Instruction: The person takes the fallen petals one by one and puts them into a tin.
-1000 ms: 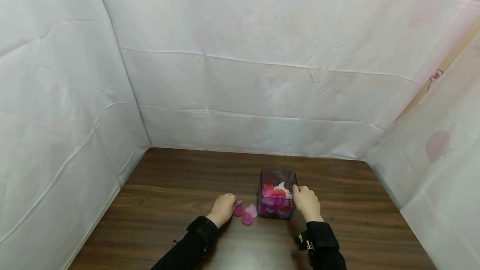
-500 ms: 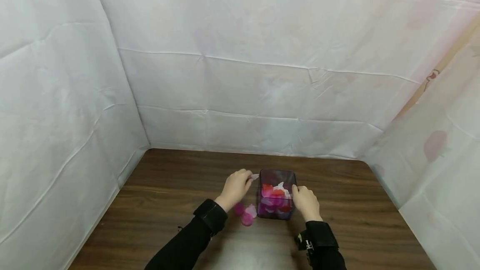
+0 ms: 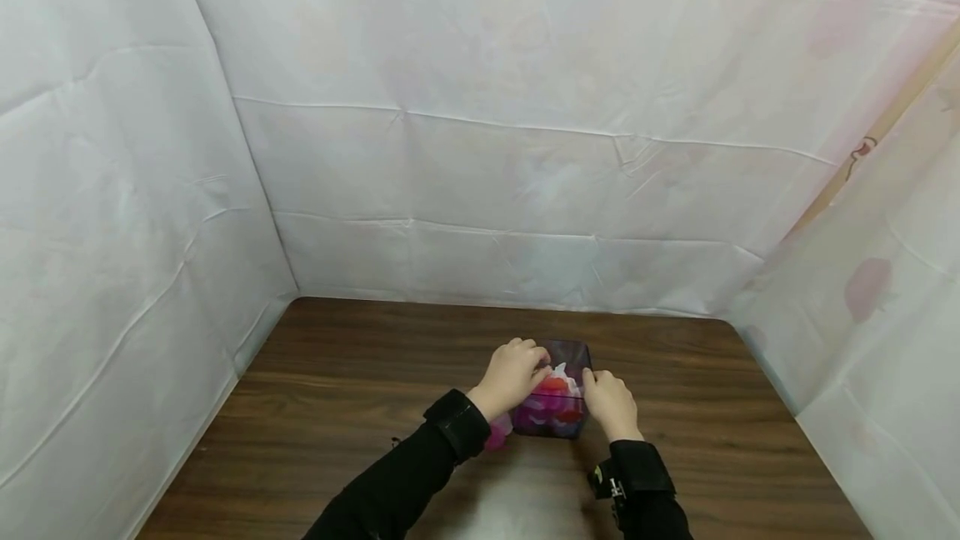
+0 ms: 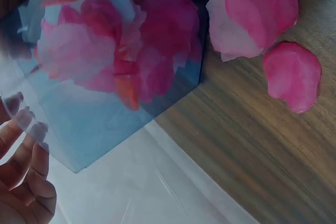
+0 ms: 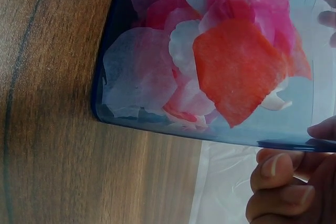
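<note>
A translucent purple plastic box (image 3: 551,417), blue-tinted in the wrist views, stands on the table with pink, red and white flower petals (image 5: 236,66) heaped inside. My right hand (image 3: 611,404) pinches its right wall, thumb inside the rim and fingers curled outside (image 5: 281,182). Over the left rim reaches my left hand (image 3: 512,373); its fingers (image 4: 31,156) are loosely bent and spread, with fingertips seen through the clear wall. No petal shows between them. Left of the box lie loose pink petals (image 4: 291,74), partly hidden by the left wrist in the head view.
The dark wood-grain table (image 3: 360,357) ends at a white cloth backdrop (image 3: 480,265) behind, with more cloth on the left and right sides. Black bands and sleeves (image 3: 645,473) cover both wrists and forearms.
My left hand has lifted a pale petal from the table, carried it up and right to the box, and let it go there. The right hand has kept its grip on the box.
</note>
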Tool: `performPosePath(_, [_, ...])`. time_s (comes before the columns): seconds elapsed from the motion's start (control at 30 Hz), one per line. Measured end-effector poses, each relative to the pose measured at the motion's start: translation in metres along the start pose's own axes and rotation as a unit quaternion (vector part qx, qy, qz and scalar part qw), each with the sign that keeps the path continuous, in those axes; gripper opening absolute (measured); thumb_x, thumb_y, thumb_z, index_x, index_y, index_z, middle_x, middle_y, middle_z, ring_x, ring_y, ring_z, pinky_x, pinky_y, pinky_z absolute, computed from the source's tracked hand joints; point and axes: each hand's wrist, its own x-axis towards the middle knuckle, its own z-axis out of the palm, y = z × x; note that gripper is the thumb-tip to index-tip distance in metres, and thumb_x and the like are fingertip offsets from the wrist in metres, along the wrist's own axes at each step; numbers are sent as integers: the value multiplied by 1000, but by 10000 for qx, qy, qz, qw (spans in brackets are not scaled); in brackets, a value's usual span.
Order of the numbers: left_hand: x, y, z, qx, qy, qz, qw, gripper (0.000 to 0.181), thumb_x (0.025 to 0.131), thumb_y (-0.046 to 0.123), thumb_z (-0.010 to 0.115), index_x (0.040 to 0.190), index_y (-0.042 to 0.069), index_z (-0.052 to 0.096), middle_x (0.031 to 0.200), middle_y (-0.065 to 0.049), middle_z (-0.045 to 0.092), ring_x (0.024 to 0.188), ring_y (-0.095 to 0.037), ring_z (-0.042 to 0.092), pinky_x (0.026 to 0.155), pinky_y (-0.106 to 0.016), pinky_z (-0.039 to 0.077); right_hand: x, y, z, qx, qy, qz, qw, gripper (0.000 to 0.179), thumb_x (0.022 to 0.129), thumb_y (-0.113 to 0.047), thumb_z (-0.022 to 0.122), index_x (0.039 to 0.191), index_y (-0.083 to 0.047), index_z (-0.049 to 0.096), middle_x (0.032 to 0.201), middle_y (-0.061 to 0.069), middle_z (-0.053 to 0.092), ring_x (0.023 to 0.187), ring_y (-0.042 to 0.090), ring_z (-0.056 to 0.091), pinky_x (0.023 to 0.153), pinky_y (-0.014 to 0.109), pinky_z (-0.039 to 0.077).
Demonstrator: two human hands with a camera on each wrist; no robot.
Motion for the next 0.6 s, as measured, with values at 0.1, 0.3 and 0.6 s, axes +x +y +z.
performPosePath(0.1, [-2,1,2,-14,-74,-14,10000,11,84,22,69,92,15,72,86,4,67,77,-11,58,67,-20,48,0,0,-1,11,-42,-11,10000,48,98,-27,33,110,6,65,113,30,62,101,49,58,81,58,46])
performPosePath(0.3, [-10,-1,3,-136,455,-89,9988,15,83,27,71,92,17,71,85,4,65,74,-10,56,63,-19,43,0,0,-2,21,-52,18,10000,47,99,-27,33,110,5,65,112,30,62,100,48,58,80,58,46])
performPosePath(0.6, [-40,-16,14,-1392,908,-1237,9783,27,95,38,52,103,13,58,87,-1,58,75,-11,55,61,-22,45,0,1,-2,-8,-64,96,9999,47,99,-28,33,112,5,64,114,29,62,101,48,58,80,58,46])
